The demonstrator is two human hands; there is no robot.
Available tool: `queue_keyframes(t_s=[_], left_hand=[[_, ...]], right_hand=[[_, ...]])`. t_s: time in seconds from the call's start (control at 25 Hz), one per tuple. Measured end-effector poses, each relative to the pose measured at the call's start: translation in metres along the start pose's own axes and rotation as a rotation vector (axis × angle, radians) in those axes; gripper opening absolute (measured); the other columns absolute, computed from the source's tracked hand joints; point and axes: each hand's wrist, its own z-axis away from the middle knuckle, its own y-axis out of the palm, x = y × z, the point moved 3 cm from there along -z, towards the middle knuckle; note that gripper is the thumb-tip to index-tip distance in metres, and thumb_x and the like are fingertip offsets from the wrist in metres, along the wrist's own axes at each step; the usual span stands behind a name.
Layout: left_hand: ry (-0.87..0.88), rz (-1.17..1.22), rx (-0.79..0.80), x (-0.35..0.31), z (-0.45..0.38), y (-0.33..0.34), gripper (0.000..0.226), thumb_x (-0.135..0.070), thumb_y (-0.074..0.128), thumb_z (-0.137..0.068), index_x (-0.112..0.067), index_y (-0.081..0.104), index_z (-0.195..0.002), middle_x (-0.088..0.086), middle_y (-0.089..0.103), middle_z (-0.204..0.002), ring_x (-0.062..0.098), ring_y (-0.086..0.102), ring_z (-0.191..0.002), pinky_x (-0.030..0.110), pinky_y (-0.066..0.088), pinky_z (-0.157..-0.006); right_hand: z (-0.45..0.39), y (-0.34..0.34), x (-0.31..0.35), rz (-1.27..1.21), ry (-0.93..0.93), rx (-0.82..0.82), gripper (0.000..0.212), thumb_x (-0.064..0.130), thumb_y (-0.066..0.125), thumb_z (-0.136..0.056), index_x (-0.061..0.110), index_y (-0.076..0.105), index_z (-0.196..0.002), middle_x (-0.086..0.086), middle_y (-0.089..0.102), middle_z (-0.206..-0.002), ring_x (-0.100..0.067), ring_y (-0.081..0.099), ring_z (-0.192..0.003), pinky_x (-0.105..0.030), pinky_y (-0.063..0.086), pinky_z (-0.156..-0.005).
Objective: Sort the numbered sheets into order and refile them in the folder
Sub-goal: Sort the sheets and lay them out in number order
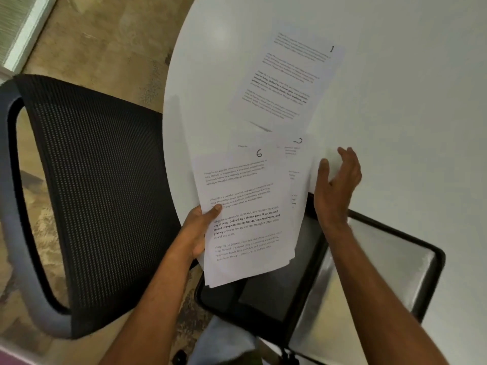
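Left hand [196, 229]: grip closed on a stack of printed sheets [245, 214], thumb lying across the top page at its left edge, fingers hidden beneath. The stack hangs over the near edge of the worktop [395, 75], slightly tilted, its lower corners fanned so that several page edges show. Top page: handwritten "6" near its upper right, four blocks of printed text, the third partly in bold. Second sheet [296, 164]: pokes out from behind the stack on the right, handwritten numeral near its top, seemingly a "2", motion-blurred; whether it belongs to the held stack or is loose cannot be told. Right hand [337, 180]: just right of that sheet, above the worktop, fingers loosely extended and spread, grip wide and holding nothing; whether the fingertips touch the paper cannot be told because of blur. Single sheet [287, 77]: lies flat on the worktop, farther out than the stack and apart from it, rotated clockwise, handwritten "1" at its upper right corner, same layout of text blocks. Folder [382, 264]: open at the near edge of the worktop beneath the right forearm, black border, clear glossy sleeve reflecting light; the lower part of the held stack overlaps its left portion. Worktop: white, rounded edge on the left. Chair [87, 196]: black mesh back with grey frame, to the left of the worktop. Floor [110, 48]: mottled tan, visible far left.
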Motion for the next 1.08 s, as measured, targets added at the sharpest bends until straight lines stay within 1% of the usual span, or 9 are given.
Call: queue_keyframes(t_s=[0.08, 0.16, 0.32, 0.4, 0.52, 0.64, 0.76, 0.92, 1.08], left_hand=[[-0.014, 0.032, 0.009, 0.016, 0.018, -0.006, 0.033, -0.014, 0.061, -0.101, -0.009, 0.063, -0.134, 0.016, 0.072, -0.128, 0.033, 0.07, -0.118, 0.046, 0.061, -0.092], [-0.033, 0.069, 0.036, 0.03, 0.035, -0.01, 0.035, -0.013, 0.058, -0.102, -0.009, 0.061, -0.137, 0.017, 0.07, -0.131, 0.034, 0.068, -0.121, 0.046, 0.061, -0.092], [-0.066, 0.082, 0.117, 0.051, 0.053, -0.002, 0.039, -0.012, 0.058, -0.099, -0.007, 0.059, -0.139, 0.019, 0.067, -0.135, 0.035, 0.066, -0.123, 0.048, 0.06, -0.095], [-0.04, 0.062, 0.119, 0.056, 0.056, 0.005, 0.038, -0.012, 0.059, -0.1, -0.008, 0.06, -0.138, 0.018, 0.068, -0.135, 0.034, 0.066, -0.124, 0.051, 0.057, -0.1], [0.064, -0.045, 0.032, 0.06, 0.051, 0.01, 0.031, -0.013, 0.064, -0.1, -0.012, 0.065, -0.132, 0.014, 0.072, -0.129, 0.032, 0.069, -0.119, 0.051, 0.055, -0.103], [0.101, -0.09, 0.003, 0.071, 0.043, 0.017, 0.034, -0.012, 0.066, -0.1, -0.012, 0.065, -0.133, 0.013, 0.073, -0.127, 0.033, 0.069, -0.119, 0.052, 0.055, -0.102], [0.093, -0.088, 0.041, 0.075, 0.039, 0.022, 0.037, -0.01, 0.064, -0.101, -0.012, 0.061, -0.138, 0.014, 0.071, -0.13, 0.033, 0.069, -0.12, 0.056, 0.052, -0.105], [0.091, -0.092, 0.129, 0.075, 0.04, 0.02, 0.034, -0.01, 0.061, -0.102, -0.012, 0.062, -0.136, 0.013, 0.07, -0.133, 0.031, 0.067, -0.124, 0.051, 0.054, -0.105], [0.037, -0.073, 0.176, 0.073, 0.042, 0.02, 0.03, -0.006, 0.055, -0.103, -0.01, 0.063, -0.132, 0.016, 0.07, -0.132, 0.033, 0.068, -0.121, 0.05, 0.056, -0.098]], right_hand=[[0.042, -0.02, -0.005, -0.058, 0.009, -0.009, 0.044, 0.025, 0.054, -0.106, 0.014, 0.046, -0.148, -0.003, 0.044, -0.154, -0.016, 0.039, -0.143, -0.018, 0.032, -0.117], [0.079, -0.034, -0.008, -0.162, 0.083, 0.042, 0.04, 0.024, 0.059, -0.105, 0.017, 0.05, -0.143, -0.001, 0.054, -0.141, -0.011, 0.055, -0.127, -0.023, 0.049, -0.103], [0.122, -0.047, -0.01, -0.48, 0.439, 0.276, 0.04, 0.027, 0.064, -0.102, 0.021, 0.052, -0.139, 0.007, 0.072, -0.118, -0.01, 0.073, -0.103, -0.021, 0.058, -0.075], [0.13, -0.058, -0.013, -0.439, 0.401, 0.275, 0.05, 0.023, 0.071, -0.098, 0.024, 0.049, -0.143, 0.012, 0.072, -0.121, -0.006, 0.074, -0.098, -0.02, 0.058, -0.071], [0.138, -0.071, -0.024, -0.297, 0.281, 0.229, 0.073, 0.011, 0.071, -0.097, 0.031, 0.033, -0.156, 0.045, 0.057, -0.123, 0.014, 0.065, -0.103, -0.008, 0.053, -0.078], [0.146, -0.078, -0.041, -0.259, 0.333, 0.221, 0.05, 0.007, 0.07, -0.097, 0.024, 0.052, -0.139, 0.017, 0.064, -0.132, 0.015, 0.064, -0.101, -0.005, 0.05, -0.077], [0.143, -0.083, -0.06, -0.396, 0.503, 0.231, 0.019, 0.023, 0.07, -0.099, 0.021, 0.071, -0.118, 0.001, 0.076, -0.116, -0.014, 0.074, -0.099, -0.017, 0.056, -0.072], [0.142, -0.085, -0.068, -0.538, 0.645, 0.32, 0.023, 0.027, 0.073, -0.095, 0.015, 0.078, -0.114, -0.003, 0.08, -0.109, -0.025, 0.077, -0.098, -0.04, 0.062, -0.086], [0.14, -0.086, -0.067, -0.53, 0.665, 0.379, 0.027, 0.033, 0.069, -0.098, 0.012, 0.078, -0.112, -0.006, 0.08, -0.107, -0.029, 0.077, -0.099, -0.042, 0.061, -0.089]])
